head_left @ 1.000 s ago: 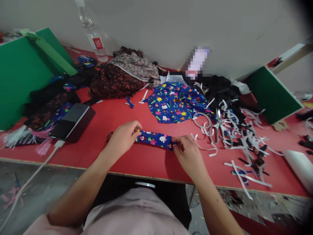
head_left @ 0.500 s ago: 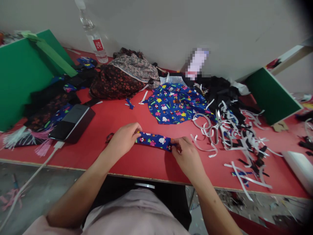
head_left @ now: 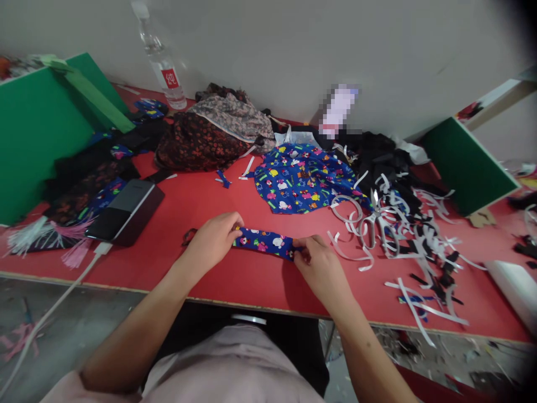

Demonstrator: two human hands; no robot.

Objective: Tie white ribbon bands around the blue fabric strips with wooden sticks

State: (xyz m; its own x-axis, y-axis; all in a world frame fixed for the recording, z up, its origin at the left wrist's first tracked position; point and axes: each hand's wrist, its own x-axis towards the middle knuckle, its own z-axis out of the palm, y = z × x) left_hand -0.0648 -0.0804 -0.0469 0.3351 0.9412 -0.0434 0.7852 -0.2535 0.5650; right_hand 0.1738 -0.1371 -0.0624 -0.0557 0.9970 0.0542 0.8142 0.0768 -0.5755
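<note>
A blue cartoon-print fabric strip (head_left: 265,242) stretches between my two hands, just over the red table (head_left: 201,196). My left hand (head_left: 216,238) pinches its left end, and my right hand (head_left: 316,257) pinches the right end. Something dark and thin pokes out left of my left hand; I cannot tell if it belongs to the strip. Beyond the hands lies a larger piece of matching blue fabric (head_left: 293,184). White-handled scissors (head_left: 375,218) rest right of it among white trimmings (head_left: 419,310).
A black power bank (head_left: 121,212) with a white cable (head_left: 62,299) stands at left. Behind are a water bottle (head_left: 168,78), dark floral cloth (head_left: 193,140) and a blurred phone (head_left: 338,112) against the wall. Green panels (head_left: 37,129) flank the table; black scraps (head_left: 377,154) pile at right.
Almost nothing differs. Both hands keep their pinch on the fabric strip in the same place; the view has shifted very slightly.
</note>
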